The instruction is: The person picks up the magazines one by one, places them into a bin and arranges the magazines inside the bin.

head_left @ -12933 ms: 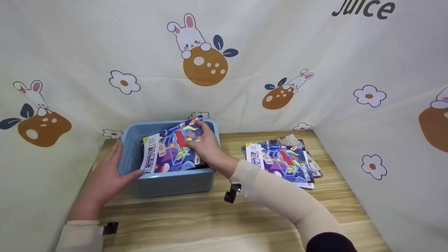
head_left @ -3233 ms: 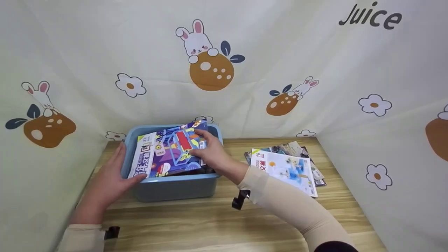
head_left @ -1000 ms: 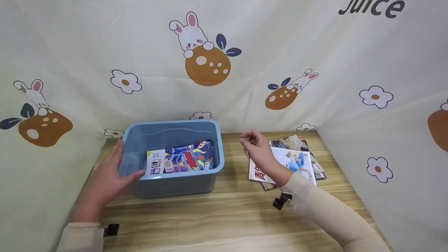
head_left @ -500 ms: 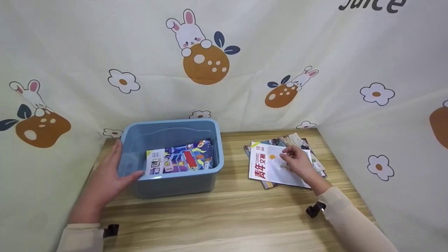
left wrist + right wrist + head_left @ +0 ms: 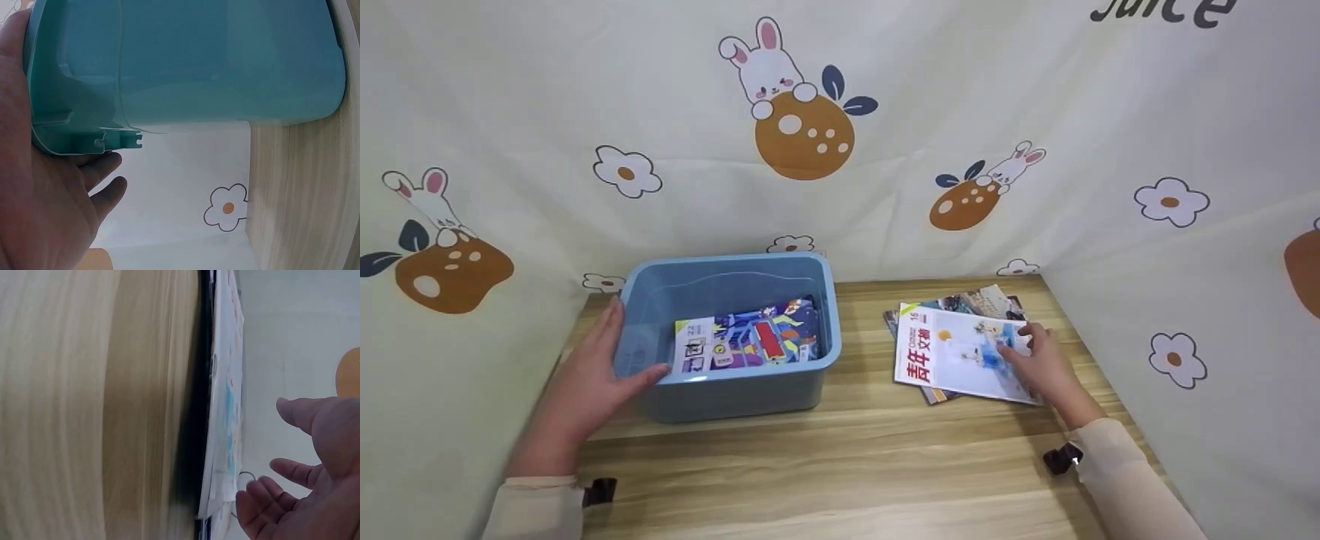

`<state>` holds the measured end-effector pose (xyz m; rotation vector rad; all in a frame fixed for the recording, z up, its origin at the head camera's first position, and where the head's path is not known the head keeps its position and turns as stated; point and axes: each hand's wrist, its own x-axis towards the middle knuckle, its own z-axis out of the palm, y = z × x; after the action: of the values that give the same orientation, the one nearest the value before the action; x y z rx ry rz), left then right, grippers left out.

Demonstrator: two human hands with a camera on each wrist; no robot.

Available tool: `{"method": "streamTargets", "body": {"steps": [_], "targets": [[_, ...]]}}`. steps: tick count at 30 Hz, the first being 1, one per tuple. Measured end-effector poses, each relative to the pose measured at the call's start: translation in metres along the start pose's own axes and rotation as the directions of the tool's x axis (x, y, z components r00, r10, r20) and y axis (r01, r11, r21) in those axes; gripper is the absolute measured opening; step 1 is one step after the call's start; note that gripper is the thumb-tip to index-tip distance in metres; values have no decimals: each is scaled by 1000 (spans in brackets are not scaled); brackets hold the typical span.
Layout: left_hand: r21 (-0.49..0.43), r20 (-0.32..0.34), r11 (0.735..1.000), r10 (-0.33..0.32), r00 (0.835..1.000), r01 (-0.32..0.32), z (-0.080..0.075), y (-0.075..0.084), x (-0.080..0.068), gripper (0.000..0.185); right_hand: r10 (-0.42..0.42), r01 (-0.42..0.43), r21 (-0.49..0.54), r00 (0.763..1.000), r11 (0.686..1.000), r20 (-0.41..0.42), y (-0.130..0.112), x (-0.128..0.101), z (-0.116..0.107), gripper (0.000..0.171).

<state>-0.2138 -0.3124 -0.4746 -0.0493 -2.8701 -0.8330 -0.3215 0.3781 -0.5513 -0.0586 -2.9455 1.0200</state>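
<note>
Blue all over, the bin [image 5: 750, 377] sits near the back left corner of the table [image 5: 840, 465], with a purple magazine [image 5: 735, 349] lying inside. The left hand [image 5: 589, 386] is spread wide at the bin's front left corner; a light, still push there should stop it from sliding. The white magazine [image 5: 956, 371] lies on top of a messy pile of other magazines [image 5: 990, 300] near the table's back right corner. The right hand [image 5: 1050, 371] is over its right end, thumb and fingers apart, holding nothing; I can't tell if a fingertip touches the cover. I think it's best to slip fingers under just this top one, because those below poke out and might come along. Paper is floppy, so a soft pinch halfway along that end should work better than grabbing a corner.
</note>
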Motion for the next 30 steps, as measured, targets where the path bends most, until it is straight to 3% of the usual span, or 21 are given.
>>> {"method": "streamTargets", "body": {"steps": [10,20,30], "targets": [[-7,7,1000,-6,1000,6,0,2,0,131,125,-119,-64,987,991,104,10,-7,-11,106],[7,-2,1000,-4,1000,4,1,-1,1,130,114,-88,-142,974,986,194,3,-7,-17,123],[17,3,1000,-20,1000,20,2,1,0,131,141,-117,-110,961,987,236,3,-4,-16,133]]}}
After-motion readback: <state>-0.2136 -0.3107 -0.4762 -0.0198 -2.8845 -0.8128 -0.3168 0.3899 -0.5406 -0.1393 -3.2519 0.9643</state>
